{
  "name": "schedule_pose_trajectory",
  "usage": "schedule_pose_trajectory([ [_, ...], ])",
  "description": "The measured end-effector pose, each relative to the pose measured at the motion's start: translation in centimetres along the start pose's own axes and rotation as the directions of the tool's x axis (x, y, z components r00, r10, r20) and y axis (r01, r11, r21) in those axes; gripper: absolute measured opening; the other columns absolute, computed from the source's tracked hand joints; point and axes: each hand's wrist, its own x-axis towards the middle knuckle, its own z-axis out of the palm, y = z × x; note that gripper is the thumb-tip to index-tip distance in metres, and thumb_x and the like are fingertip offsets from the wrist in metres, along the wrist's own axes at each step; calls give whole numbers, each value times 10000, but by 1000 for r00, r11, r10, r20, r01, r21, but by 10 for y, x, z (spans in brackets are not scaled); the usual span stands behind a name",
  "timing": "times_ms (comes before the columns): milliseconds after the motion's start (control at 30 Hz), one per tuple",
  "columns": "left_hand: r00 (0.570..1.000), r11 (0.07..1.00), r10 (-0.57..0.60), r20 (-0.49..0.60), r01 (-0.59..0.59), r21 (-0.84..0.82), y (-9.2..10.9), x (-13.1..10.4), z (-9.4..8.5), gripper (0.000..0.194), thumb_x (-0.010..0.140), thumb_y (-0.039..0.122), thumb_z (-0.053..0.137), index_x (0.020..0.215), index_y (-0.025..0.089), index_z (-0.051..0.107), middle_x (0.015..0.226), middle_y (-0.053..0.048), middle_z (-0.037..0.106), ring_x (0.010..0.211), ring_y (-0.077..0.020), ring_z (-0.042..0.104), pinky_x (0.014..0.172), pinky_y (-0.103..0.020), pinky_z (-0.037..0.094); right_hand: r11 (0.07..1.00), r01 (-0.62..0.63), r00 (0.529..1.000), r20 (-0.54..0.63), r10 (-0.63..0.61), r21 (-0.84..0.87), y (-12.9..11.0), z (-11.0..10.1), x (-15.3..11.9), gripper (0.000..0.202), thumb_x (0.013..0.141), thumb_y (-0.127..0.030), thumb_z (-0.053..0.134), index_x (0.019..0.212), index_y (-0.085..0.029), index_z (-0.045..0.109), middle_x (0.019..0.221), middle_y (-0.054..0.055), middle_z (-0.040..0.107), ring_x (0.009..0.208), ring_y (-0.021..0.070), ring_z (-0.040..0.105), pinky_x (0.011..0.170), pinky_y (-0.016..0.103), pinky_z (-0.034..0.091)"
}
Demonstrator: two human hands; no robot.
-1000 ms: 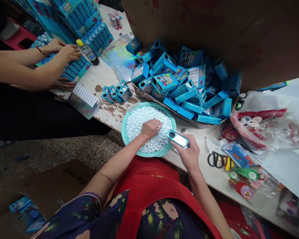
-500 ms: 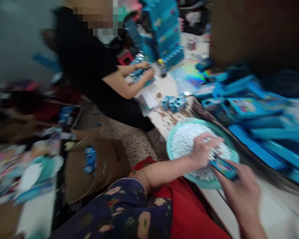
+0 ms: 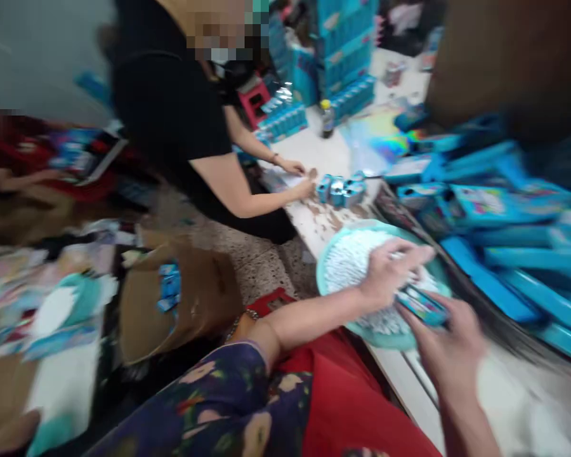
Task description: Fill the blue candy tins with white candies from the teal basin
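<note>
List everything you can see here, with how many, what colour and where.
Table: one, worn white, centre
Basin: one, teal, on the table
Pieces: countless, white, in the basin
Small box: one, blue, held at the basin
Piled boxes: many, mostly blue, right
Loose boxes: several, blue, beyond the basin
Bottle: one, dark, yellow cap, back of table
Display trays: several, blue, upper middle
Carton: one, brown, lower left
Clutter: uncounted, mixed colours, far left, blurred
Co-worker: one, black clothing, across the table
Apron: one, red, on the wearer
Left hand: one, bare, over the basin
Right hand: one, bare, holding the small box
</note>
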Motion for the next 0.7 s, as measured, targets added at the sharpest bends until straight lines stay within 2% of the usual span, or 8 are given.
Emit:
schedule_pose_trajectory([
  [67, 998, 998, 62, -11, -62, -7, -2, -1, -1, 365, 699, 489, 743, 728, 170, 568, 508, 38, 511, 473, -83, 486, 531, -236, 393, 999, 3, 999, 34, -2, -35, -10, 1, -2, 298, 758, -383, 731, 994, -217, 660, 906, 55, 633, 837, 235, 591, 763, 378, 463],
  [233, 990, 991, 130, 52, -131, 6, -4, -2, 1, 257, 780, 356, 705, 736, 164, 540, 566, 32, 564, 517, -84, 530, 573, -223, 440, 997, -74, 997, -5, 74, 25, -18, 3, 2, 284, 752, -291, 744, 1010, -230, 645, 940, 43, 618, 891, 216, 597, 800, 369, 485],
  [467, 977, 973, 203, 61, -208, 102, -7, -3, 7, 263, 821, 372, 672, 747, 176, 514, 520, 63, 502, 458, -79, 521, 535, -216, 453, 986, -141, 986, -71, 148, 86, -22, -2, -4, 253, 739, -239, 725, 981, -249, 651, 920, 33, 624, 898, 217, 591, 804, 373, 486],
  [700, 958, 943, 249, 144, -274, 191, -8, -8, 7, 241, 843, 380, 641, 763, 180, 532, 530, 49, 536, 487, -109, 576, 522, -230, 476, 974, -169, 973, -131, 189, 148, -23, 11, -6, 279, 718, -174, 728, 976, -243, 649, 907, 29, 612, 898, 211, 581, 813, 366, 474],
])
